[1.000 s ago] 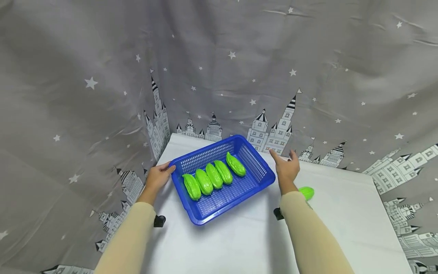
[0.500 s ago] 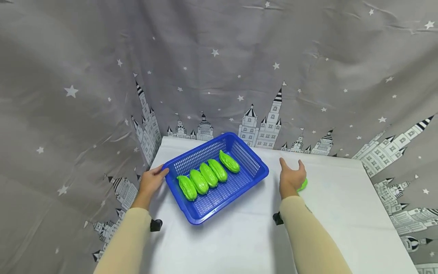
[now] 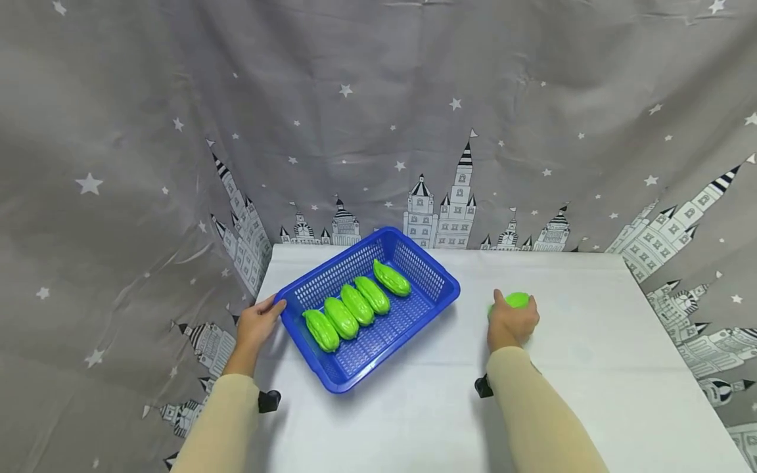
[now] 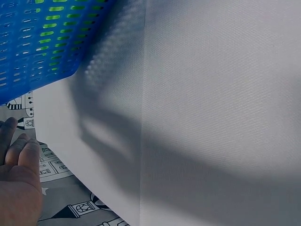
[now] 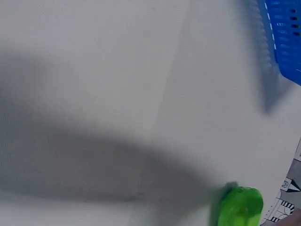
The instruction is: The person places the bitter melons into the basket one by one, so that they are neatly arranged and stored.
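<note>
In the head view a blue plastic basket (image 3: 408, 320) holds several glossy green toy bitter gourds (image 3: 357, 305) lying side by side. My left hand (image 3: 257, 327) grips the basket's left corner, thumb over the rim. The basket's slotted wall (image 4: 42, 47) shows above the left hand (image 4: 21, 188) in the left wrist view. Over to the right, my right hand (image 3: 512, 323) is spread over a single green gourd (image 3: 517, 299), thumb on one side and fingers on the other. That gourd (image 5: 240, 209) appears at the bottom of the right wrist view, its underside hidden.
A white-covered table (image 3: 603, 355) extends around the basket and to the right. Grey curtains (image 3: 378, 98) with stars and printed castles stand behind the table and along both sides. Dark wrist devices (image 3: 269, 401) hang at the sleeves.
My right hand has moved away from the basket, rightward to the loose gourd. The left hand stays on the basket's corner. The head view has shifted to the right.
</note>
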`<control>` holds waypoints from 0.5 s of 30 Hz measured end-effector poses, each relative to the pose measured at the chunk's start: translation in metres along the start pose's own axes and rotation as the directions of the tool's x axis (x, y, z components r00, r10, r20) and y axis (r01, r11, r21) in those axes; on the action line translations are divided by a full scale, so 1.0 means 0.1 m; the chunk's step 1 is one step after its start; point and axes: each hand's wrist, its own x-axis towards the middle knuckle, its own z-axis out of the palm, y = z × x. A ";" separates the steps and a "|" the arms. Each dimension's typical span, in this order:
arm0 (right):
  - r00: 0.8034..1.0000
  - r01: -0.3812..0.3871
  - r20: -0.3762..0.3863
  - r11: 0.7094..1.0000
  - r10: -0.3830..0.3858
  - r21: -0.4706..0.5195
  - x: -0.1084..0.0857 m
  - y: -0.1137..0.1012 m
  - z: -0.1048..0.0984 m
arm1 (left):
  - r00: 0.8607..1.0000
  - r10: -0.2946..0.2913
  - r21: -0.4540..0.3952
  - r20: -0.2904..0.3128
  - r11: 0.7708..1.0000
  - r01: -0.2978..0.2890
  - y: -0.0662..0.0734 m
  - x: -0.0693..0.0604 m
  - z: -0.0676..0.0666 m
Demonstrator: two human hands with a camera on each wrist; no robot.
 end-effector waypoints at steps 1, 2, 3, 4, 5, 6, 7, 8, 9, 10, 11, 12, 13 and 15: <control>1.000 -0.004 0.005 1.000 0.004 0.001 0.01 0.02 0.00 | 1.000 0.000 -0.001 -0.002 1.000 0.000 -0.01 0.00 0.00; 1.000 -0.009 0.010 1.000 0.009 0.006 0.02 0.04 0.01 | 1.000 0.001 -0.002 -0.005 1.000 -0.001 -0.02 -0.01 -0.01; 1.000 -0.013 0.012 1.000 0.013 0.016 0.02 0.06 0.01 | 1.000 0.001 -0.003 -0.008 1.000 -0.001 -0.02 -0.01 -0.01; 1.000 -0.022 0.017 0.999 0.021 0.030 0.03 0.08 0.02 | 1.000 0.000 -0.005 -0.009 1.000 0.000 -0.02 -0.01 -0.01; 0.999 -0.031 0.020 0.998 0.030 0.048 0.03 0.09 0.02 | 1.000 0.003 -0.005 -0.011 1.000 -0.003 -0.02 -0.02 -0.01; 0.999 -0.041 0.022 0.998 0.039 0.058 0.04 0.11 0.02 | 1.000 0.004 -0.002 -0.012 1.000 -0.004 -0.02 -0.02 -0.01; 0.999 -0.050 0.020 0.996 0.048 0.071 0.05 0.13 0.03 | 1.000 0.009 -0.002 -0.012 1.000 -0.009 -0.01 -0.02 -0.01; 0.998 -0.062 0.016 0.995 0.061 0.084 0.05 0.14 0.04 | 1.000 0.015 -0.002 -0.012 1.000 -0.015 0.00 -0.03 -0.01; 0.997 -0.076 0.004 0.992 0.076 0.097 0.06 0.16 0.05 | 1.000 0.022 0.000 -0.009 1.000 -0.022 0.00 -0.02 -0.01; 0.996 -0.087 -0.003 0.991 0.088 0.103 0.06 0.16 0.06 | 1.000 0.027 0.001 -0.009 1.000 -0.027 0.00 -0.03 -0.01; 0.995 -0.096 -0.014 0.990 0.098 0.103 0.07 0.16 0.08 | 0.999 0.035 0.002 -0.007 0.999 -0.035 0.00 -0.04 -0.01; 0.994 -0.103 -0.026 0.989 0.106 0.102 0.08 0.17 0.10 | 0.999 0.037 0.001 -0.007 0.999 -0.037 0.00 -0.04 -0.02; 0.993 -0.110 -0.037 0.988 0.115 0.108 0.08 0.17 0.12 | 0.999 0.043 -0.002 -0.006 0.999 -0.043 0.00 -0.05 -0.02; 0.990 -0.127 -0.048 0.986 0.133 0.108 0.08 0.18 0.15 | 0.999 0.046 -0.004 -0.011 0.999 -0.046 -0.01 -0.05 -0.02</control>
